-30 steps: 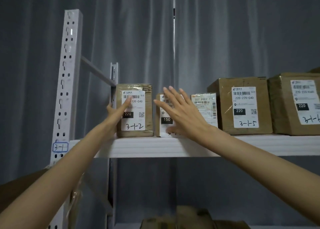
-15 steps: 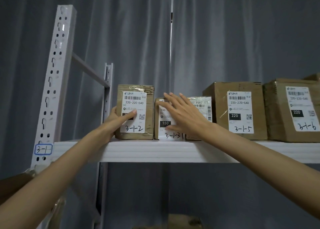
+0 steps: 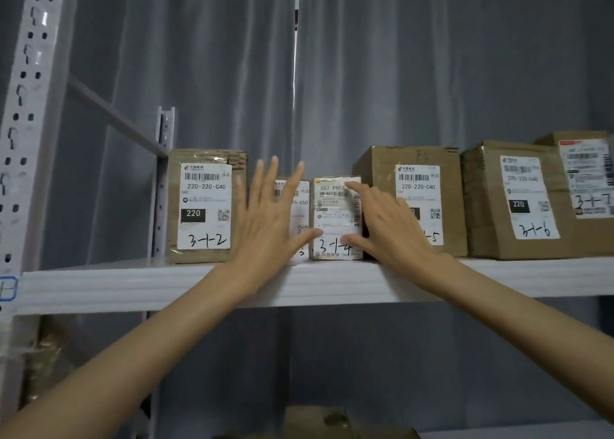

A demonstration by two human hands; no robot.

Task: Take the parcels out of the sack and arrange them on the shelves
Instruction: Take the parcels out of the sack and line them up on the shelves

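- A row of parcels is standing upright on the white shelf (image 3: 133, 285), labels facing out, marked by hand 3-1-2 through 3-1-7.
- The small parcel marked 3-1-4 (image 3: 335, 219) is sitting mid-row, touching or nearly touching the neighbours on both sides.
- The right hand (image 3: 388, 226) is reaching onto it — index finger lying along its top right corner, thumb touching its lower front; whether that amounts to a real pinch, I cannot tell.
- The left hand (image 3: 269, 222) is spreading flat, fingers straight and apart, over the front of the 3-1-3 parcel (image 3: 300, 212), hiding most of its label.
- The 3-1-2 parcel (image 3: 204, 206) is standing just left of that, beside the rear upright.
- To the right, the 3-1-5 box (image 3: 422, 186), the 3-1-6 box (image 3: 518, 202) and the 3-1-7 box (image 3: 588, 179) are lining up side by side — the last one cut by the frame edge.
- A perforated white post (image 3: 25, 106) is rising at the left, and a grey curtain (image 3: 398, 56) is hanging behind the shelf.
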